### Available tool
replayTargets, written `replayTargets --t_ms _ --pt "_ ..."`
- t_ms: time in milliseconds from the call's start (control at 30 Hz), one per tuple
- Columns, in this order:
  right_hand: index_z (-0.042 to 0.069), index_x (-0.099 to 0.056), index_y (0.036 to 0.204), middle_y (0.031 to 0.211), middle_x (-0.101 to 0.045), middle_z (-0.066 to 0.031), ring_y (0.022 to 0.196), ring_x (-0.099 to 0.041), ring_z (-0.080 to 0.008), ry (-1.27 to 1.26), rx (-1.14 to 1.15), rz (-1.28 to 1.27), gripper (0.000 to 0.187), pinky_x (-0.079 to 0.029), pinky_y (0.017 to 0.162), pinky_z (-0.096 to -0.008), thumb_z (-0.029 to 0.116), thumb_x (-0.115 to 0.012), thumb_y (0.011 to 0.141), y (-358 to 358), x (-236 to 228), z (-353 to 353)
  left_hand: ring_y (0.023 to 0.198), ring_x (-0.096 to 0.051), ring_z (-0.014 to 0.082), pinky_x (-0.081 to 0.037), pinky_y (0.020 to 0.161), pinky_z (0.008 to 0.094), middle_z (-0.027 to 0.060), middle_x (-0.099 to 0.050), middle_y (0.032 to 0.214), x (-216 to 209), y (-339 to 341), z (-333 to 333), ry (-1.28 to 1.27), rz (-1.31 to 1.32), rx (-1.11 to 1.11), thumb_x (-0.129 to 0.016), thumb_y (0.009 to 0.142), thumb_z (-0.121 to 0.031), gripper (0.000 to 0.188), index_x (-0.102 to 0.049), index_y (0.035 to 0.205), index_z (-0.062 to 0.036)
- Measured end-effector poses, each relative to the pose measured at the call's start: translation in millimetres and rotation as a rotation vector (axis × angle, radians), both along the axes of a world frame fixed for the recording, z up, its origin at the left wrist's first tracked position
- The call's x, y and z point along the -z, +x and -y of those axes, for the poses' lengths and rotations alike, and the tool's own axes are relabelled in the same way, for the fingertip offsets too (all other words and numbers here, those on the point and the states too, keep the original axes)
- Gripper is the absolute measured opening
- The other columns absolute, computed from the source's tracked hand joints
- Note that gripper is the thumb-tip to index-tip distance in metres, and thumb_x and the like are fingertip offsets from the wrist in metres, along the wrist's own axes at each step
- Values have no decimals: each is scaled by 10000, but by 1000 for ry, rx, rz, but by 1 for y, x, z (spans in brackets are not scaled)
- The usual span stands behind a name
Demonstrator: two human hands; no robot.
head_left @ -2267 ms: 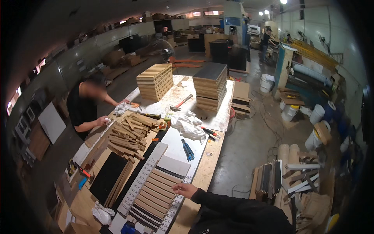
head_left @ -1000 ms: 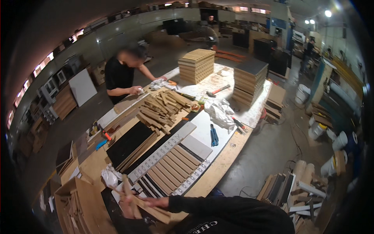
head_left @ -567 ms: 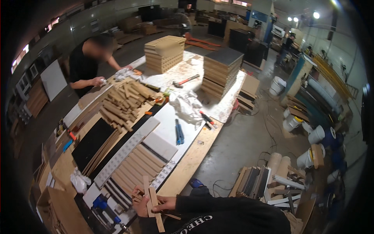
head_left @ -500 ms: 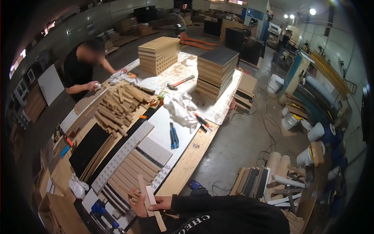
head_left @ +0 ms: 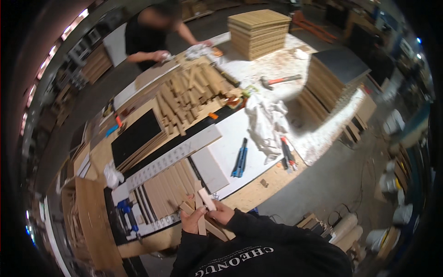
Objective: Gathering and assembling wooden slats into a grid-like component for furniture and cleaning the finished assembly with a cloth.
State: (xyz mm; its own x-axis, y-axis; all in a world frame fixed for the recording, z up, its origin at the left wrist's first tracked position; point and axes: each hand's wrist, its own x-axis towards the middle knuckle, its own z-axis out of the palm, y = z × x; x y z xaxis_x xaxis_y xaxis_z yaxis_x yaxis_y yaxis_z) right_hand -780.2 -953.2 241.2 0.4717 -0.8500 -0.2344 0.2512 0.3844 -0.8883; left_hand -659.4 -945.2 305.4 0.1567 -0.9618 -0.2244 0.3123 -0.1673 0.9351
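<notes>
Close to my body, at the near edge of the workbench, my left hand is closed around several wooden strips that fan out at different angles. Beside it, my right hand grips a short pale wooden block, which points up and left and crosses the other strips. Just beyond both hands lies a row of brown strips set side by side on the bench, with dark strips at its left end. A blue nail gun rests to the left of that row.
A loose heap of wooden strips covers the bench's middle. Nearby are a blue utility knife, a white cloth and a hammer. Stacked panels stand at the back. Across the bench a person works with a cloth.
The view has turned, so the bench sits further right. The pale piece, earlier slanting down toward me across the left hand, now points away, held in my right hand.
</notes>
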Motion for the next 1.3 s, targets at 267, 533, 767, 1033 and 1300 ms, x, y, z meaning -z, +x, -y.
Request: replayTargets --t_ms 267,533,767,1033,1300 --pt "44 -307 1185 645 -499 -120 595 -531 -258 -346 22 -620 532 -424 567 -345 187 -594 761 -6 7 77 561 -485 126 -430 478 241 46 -499 755 12 99 -41 174 -194 -622 -603 733 -73 445 -440 1145 -28" --pt "65 -575 1068 901 -543 -178 843 -558 -349 -478 102 -933 337 -455 734 -401 271 -508 810 20 -9 107 542 -466 101 -411 458 217 36 -498 770 4 143 -49 42 -214 -781 -630 740 -105 472 -457 1179 -76" --pt "106 -573 1061 893 -569 -144 802 -583 -316 -580 227 -1101 318 -484 695 -369 214 -594 763 33 2 112 593 -463 96 -400 486 204 47 -491 826 -33 142 -32 -67 -17 -843 -596 728 -61 487 -435 1187 -50" --pt "188 -519 1141 940 -539 -128 811 -581 -303 -565 -29 -1208 443 -487 718 -371 202 -642 716 30 -13 89 563 -450 89 -375 490 196 31 -482 810 -23 169 -40 -72 46 -898 -601 726 -110 483 -442 1178 -48" --pt "161 -546 1115 912 -544 -134 828 -574 -302 -654 50 -1250 379 -485 729 -371 208 -592 741 44 -10 113 591 -465 89 -392 494 201 38 -504 840 -17 166 -33 -90 17 -779 -627 713 -113 530 -433 1202 -46"
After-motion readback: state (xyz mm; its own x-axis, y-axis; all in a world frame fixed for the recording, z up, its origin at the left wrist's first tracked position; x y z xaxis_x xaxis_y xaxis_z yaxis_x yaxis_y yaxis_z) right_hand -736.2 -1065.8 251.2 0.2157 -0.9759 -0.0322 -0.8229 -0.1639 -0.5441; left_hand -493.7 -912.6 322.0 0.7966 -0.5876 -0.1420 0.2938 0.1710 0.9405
